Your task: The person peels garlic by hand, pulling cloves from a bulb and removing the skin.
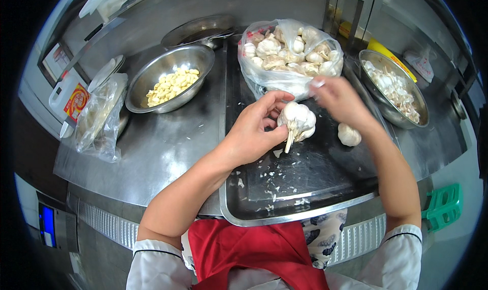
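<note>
My left hand (pixel 259 126) grips a whole garlic bulb (pixel 299 118) above the black tray, its dry stem pointing down toward me. Just right of the bulb, my right hand (pixel 341 101) is blurred by motion. Its pinched fingertips hold a small white piece, apparently garlic skin (pixel 318 83). Under my right wrist, a loose garlic piece (pixel 349 135) lies on the tray (pixel 320 179). Skin flakes (pixel 271 185) are scattered near the tray's front. Behind my hands stands an open plastic bag (pixel 263 74) full of garlic bulbs (pixel 291 55).
Left of the tray, a steel bowl (pixel 206 61) holds peeled cloves (pixel 173 86). A second bowl (pixel 417 124) on the right contains garlic skins (pixel 392 86). Another metal bowl (pixel 217 21) stands behind. Bagged plates (pixel 101 118) and a white jug (pixel 63 94) occupy the far left.
</note>
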`<state>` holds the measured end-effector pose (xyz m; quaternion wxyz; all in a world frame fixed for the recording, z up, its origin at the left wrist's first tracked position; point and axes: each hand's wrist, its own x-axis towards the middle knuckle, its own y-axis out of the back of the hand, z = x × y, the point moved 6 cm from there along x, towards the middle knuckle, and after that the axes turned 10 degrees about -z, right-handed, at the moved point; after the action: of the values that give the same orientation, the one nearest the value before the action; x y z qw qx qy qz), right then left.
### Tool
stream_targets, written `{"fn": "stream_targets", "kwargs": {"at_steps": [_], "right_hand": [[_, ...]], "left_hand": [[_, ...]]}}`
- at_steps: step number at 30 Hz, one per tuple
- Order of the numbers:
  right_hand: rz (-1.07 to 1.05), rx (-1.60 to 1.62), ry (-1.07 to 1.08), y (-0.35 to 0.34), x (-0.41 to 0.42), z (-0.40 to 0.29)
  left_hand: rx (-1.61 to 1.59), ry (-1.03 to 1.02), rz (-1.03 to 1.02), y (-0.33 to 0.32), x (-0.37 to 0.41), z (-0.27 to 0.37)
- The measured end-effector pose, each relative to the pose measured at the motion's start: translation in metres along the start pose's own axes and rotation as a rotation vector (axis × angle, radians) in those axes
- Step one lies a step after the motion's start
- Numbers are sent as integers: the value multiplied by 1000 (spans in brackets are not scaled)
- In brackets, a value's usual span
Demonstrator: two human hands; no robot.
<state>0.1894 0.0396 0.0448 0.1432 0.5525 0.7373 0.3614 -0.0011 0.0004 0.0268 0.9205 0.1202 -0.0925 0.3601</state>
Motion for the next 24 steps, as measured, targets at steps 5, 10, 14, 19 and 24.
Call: {"fn": "stream_targets", "kwargs": {"at_steps": [5,10,14,19,24], "right_hand": [[683,-436,-154,147,-25,48],[819,-935,96,149,-47,49],[191,-201,147,56,-18,-39],[-146,-311,195,-15,-25,-79],[-77,-202,306,-13,-27,-78]], "left_hand": [[-72,140,44,8,3,-18],[-17,178,63,6,6,-19],[-40,177,94,11,1,-22],[-86,158,111,13,1,-21],[-115,137,100,11,3,-18]]}}
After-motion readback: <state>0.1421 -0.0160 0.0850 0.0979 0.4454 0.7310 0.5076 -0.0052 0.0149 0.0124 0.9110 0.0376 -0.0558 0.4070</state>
